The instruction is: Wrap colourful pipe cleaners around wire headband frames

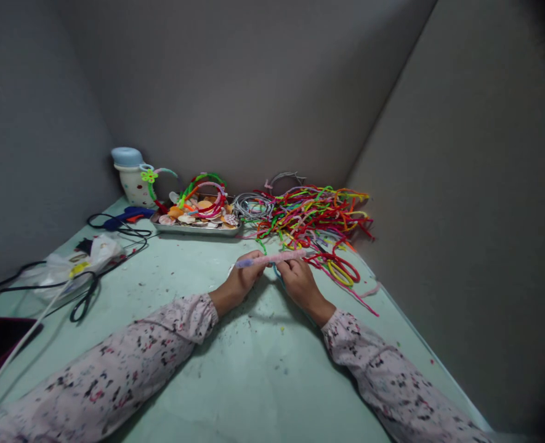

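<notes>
Pink and lilac, a fuzzy pipe-cleaner-wrapped band [272,258] spans both hands above the pale green tabletop [235,381], near the tangled multicoloured pipe cleaners [318,212]. Curled fingers of the left hand [248,271] close on its lilac end; the right hand [297,277], likewise curled, grips near its pink end. Beyond stands a shell-filled metal tray [198,230].

Both forearms reach forward and converge, left hand [248,272] and right hand [298,280] close together, fingers curled.

Head-height view down over hands [272,277]
</notes>
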`<state>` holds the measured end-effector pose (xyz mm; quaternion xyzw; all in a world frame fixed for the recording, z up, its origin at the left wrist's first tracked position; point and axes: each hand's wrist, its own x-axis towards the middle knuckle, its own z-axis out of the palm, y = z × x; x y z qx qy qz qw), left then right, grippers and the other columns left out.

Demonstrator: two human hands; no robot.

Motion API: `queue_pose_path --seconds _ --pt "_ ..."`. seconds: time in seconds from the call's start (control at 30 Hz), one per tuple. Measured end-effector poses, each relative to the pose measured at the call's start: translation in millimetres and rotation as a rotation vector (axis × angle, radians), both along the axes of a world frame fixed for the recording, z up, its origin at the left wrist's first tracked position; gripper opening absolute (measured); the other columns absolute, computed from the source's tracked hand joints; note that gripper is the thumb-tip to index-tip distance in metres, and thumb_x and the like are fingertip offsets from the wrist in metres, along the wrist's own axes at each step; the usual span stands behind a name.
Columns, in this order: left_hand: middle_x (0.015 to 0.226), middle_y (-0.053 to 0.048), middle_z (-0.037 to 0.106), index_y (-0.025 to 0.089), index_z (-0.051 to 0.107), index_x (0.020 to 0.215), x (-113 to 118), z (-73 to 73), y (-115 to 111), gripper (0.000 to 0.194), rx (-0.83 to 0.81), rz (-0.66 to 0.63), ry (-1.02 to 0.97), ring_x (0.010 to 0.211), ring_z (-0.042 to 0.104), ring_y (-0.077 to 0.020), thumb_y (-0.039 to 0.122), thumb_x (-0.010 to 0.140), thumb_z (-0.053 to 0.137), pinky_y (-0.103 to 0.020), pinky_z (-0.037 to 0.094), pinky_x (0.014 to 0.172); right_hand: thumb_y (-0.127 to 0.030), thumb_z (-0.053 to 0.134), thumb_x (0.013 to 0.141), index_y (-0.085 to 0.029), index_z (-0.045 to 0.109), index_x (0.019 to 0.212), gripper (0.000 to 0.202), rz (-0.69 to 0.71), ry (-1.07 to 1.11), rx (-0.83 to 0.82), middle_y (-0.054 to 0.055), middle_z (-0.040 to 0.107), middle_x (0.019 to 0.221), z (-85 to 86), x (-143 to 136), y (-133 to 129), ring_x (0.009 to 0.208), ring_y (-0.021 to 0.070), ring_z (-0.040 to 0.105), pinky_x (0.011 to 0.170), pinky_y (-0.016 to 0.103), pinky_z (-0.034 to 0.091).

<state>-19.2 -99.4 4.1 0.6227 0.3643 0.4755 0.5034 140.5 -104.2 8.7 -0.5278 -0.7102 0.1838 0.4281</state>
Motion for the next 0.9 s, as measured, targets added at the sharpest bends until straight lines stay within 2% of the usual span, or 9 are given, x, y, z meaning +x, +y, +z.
queue_pose_path --seconds 0.27,0.63,0.9 --pt "0.059 0.004 0.041 0.019 0.046 0.065 -1 -2.3 3 0.027 -0.017 0.018 0.034 0.055 0.036 -0.0119 0.037 0.085 0.051 -0.028 0.027 0.053 -0.034 0.045 0.086 -0.019 0.06 0.069 0.027 -0.003 0.012 -0.012 0.005 0.065 0.077 0.8 -1 -1 0.077 0.0198 0.057 0.073 0.029 0.04" --pt "0.058 0.005 0.04 0.018 0.045 0.068 -1 5.5 -2 0.023 0.028 -0.028 0.061 0.055 0.034 -0.0115 0.034 0.085 0.049 -0.027 0.026 0.052 -0.031 0.041 0.084 -0.019 0.055 0.061 0.029 -0.003 0.032 -0.079 0.002 0.058 0.064 0.3 0 2 0.067 0.0174 0.051 0.064 0.029 0.035" --pt "0.06 0.005 0.041 0.018 0.046 0.068 1 6.9 -2 0.021 0.038 0.005 0.095 0.058 0.037 -0.0116 0.032 0.083 0.05 -0.026 0.027 0.055 -0.031 0.042 0.083 -0.021 0.051 0.056 0.03 -0.005 0.081 -0.086 0.001 0.055 0.06 -4.2 0 3 0.064 0.0168 0.049 0.06 0.028 0.033"
